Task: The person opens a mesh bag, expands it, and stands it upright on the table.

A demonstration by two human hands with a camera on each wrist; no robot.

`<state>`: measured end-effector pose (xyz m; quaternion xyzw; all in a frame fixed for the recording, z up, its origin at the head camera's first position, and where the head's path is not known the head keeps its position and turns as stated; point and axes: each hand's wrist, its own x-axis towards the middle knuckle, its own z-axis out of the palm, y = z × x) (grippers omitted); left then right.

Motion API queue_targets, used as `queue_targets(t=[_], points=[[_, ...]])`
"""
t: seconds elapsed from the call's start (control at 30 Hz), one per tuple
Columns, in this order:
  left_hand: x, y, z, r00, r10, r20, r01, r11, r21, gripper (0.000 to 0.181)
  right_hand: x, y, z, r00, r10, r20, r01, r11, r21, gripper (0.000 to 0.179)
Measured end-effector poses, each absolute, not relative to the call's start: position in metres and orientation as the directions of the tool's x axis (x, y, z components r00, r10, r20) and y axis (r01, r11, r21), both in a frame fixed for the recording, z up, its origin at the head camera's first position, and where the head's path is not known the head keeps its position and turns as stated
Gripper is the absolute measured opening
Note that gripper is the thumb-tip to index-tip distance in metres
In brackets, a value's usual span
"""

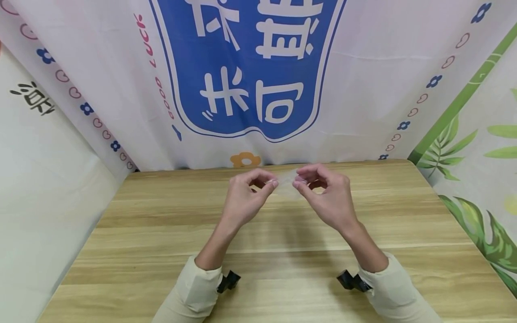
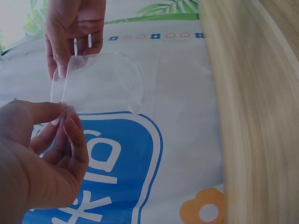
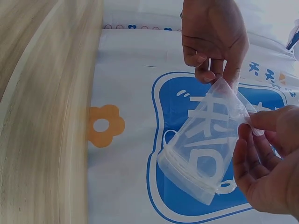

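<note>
A small see-through white drawstring pouch (image 3: 196,154) hangs between my two hands, above the far part of the table. Its drawstring end, with a cord loop (image 3: 227,186) at each side, points down in the right wrist view. My left hand (image 1: 246,195) pinches one upper corner of the pouch between thumb and fingers. Opposite it, my right hand (image 1: 331,197) pinches the other corner. In the left wrist view the thin mesh (image 2: 105,81) spreads out from the fingertips, and the backdrop print shows through it. From the head, the pouch (image 1: 286,181) is faint against the wood.
Beneath the hands lies a wood-grain table (image 1: 161,242). A white cloth backdrop (image 1: 363,107) with a blue printed panel (image 1: 246,54) stands at its far edge. Printed side cloths border it left and right. Each cuff has a small black device (image 1: 228,281) strapped on.
</note>
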<state>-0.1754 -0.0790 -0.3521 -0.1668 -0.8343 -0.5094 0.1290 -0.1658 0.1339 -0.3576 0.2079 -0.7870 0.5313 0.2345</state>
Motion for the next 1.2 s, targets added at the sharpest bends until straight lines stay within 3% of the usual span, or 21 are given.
queue_targets(t=[0.47,0.9,1.2], points=[[-0.178,-0.076,-0.356,-0.872,0.062,0.485,0.459,0.447,0.768,0.011,-0.165,0.126,-0.361,-0.698,-0.151,0.700,-0.708,0.291,-0.643,0.020],[-0.178,-0.081,-0.351,-0.940,0.190,0.284,0.335,0.350,0.875,0.021,-0.170,0.135,-0.359,-0.746,-0.036,0.665,-0.634,0.347,-0.691,0.023],[-0.177,-0.079,-0.352,-0.907,0.107,0.408,0.415,0.395,0.819,0.008,-0.167,0.136,-0.356,-0.802,-0.096,0.589,-0.579,0.366,-0.729,0.025]])
